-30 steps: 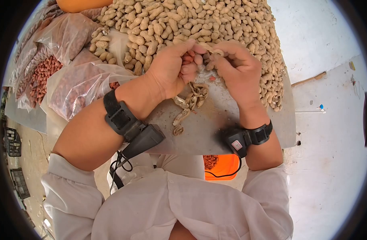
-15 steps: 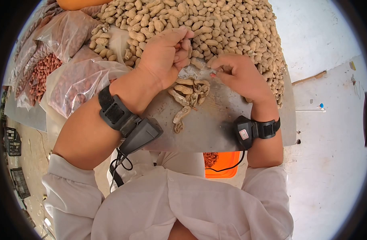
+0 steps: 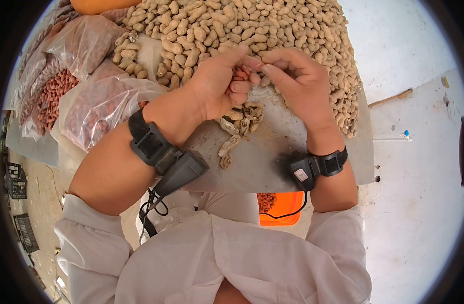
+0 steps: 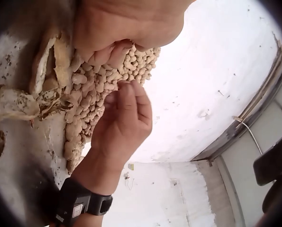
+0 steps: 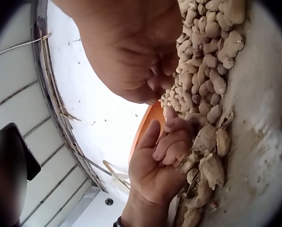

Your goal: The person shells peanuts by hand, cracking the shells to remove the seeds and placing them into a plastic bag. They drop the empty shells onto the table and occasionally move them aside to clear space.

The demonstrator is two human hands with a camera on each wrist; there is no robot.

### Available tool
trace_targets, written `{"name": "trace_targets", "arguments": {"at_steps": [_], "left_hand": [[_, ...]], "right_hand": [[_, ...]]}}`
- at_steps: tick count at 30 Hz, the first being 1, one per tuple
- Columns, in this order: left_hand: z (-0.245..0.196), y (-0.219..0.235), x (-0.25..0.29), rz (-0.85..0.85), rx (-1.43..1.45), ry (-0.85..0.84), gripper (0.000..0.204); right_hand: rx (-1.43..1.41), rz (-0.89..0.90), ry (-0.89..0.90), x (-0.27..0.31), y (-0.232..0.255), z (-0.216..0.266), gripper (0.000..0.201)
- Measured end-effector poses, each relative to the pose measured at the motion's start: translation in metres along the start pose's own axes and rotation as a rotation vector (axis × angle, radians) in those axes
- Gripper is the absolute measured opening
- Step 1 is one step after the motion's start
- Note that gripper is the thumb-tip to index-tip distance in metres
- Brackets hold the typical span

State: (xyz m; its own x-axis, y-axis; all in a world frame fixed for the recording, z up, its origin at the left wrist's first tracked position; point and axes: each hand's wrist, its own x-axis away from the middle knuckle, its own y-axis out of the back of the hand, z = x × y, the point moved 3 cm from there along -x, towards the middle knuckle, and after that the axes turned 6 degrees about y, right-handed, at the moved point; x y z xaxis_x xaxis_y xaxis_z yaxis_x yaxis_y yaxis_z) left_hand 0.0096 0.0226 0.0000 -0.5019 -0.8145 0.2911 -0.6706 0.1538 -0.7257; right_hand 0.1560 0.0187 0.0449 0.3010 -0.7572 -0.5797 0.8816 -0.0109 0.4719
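My left hand (image 3: 216, 83) is above the metal tabletop (image 3: 277, 157), its fingers curled round several reddish peanut kernels (image 3: 241, 75). The right hand (image 3: 308, 88) meets it at the fingertips, thumb and forefinger together. In the left wrist view, a small dark-reddish kernel (image 4: 123, 83) shows at the right hand's pinch. Broken peanut shells (image 3: 249, 121) lie in a small heap just below the left hand. Behind both hands spreads a large pile of unshelled peanuts (image 3: 277, 30). The right wrist view shows the left palm turned up beside the shells (image 5: 209, 170).
Clear plastic bags of red kernels (image 3: 97, 104) stand at the left, one with kernels (image 3: 57, 93) exposed. An orange container (image 3: 287, 215) with kernels sits below the table's front edge. Black crates (image 3: 25, 230) are on the floor at far left. A whitish surface (image 3: 419, 177) lies to the right.
The peanut at the fingertips a second ago is gone from the hands. The right hand moved down toward a red kernel on the table, then back up to the left hand. The left hand returned toward it.
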Motion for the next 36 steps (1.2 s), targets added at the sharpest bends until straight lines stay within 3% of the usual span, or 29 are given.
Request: {"name": "trace_targets", "arguments": {"at_steps": [3,5,8,14,17,20,23,26,30,36], "left_hand": [[0.001,0.001,-0.003,0.091,0.05,0.031,0.031],[-0.003,0.003,-0.002,0.064,0.052,-0.049,0.027],[-0.006,0.005,-0.003,0.062,0.079,-0.119,0.022],[-0.008,0.005,-0.002,0.072,0.069,-0.167,0.017],[-0.007,0.009,-0.004,0.094,0.046,-0.176,0.014],[-0.009,0.009,-0.002,0.082,0.047,-0.178,0.011],[-0.008,0.007,-0.001,0.043,0.038,-0.176,0.009],[-0.005,0.006,-0.001,0.056,-0.019,-0.179,0.01],[-0.003,0.002,0.0,0.116,-0.089,-0.171,0.012],[-0.002,-0.002,0.003,0.044,-0.147,-0.219,0.013]], "right_hand": [[0.098,-0.01,0.027,-0.001,0.001,-0.003,0.014],[0.272,0.005,0.081,0.0,0.007,-0.017,0.015],[0.635,0.247,0.275,0.001,0.0,-0.022,0.016],[0.817,0.39,0.103,0.003,-0.01,-0.021,0.013],[0.769,0.362,0.104,0.002,-0.008,-0.021,0.013],[0.68,0.211,0.068,0.002,0.002,-0.017,0.012],[0.095,0.006,-0.196,0.004,0.011,-0.018,0.011],[-0.271,-0.062,-0.14,0.003,0.008,-0.017,0.013],[-0.226,-0.072,-0.092,0.006,0.001,-0.013,0.013],[-0.169,-0.035,-0.043,0.006,-0.002,-0.009,0.011]]}}
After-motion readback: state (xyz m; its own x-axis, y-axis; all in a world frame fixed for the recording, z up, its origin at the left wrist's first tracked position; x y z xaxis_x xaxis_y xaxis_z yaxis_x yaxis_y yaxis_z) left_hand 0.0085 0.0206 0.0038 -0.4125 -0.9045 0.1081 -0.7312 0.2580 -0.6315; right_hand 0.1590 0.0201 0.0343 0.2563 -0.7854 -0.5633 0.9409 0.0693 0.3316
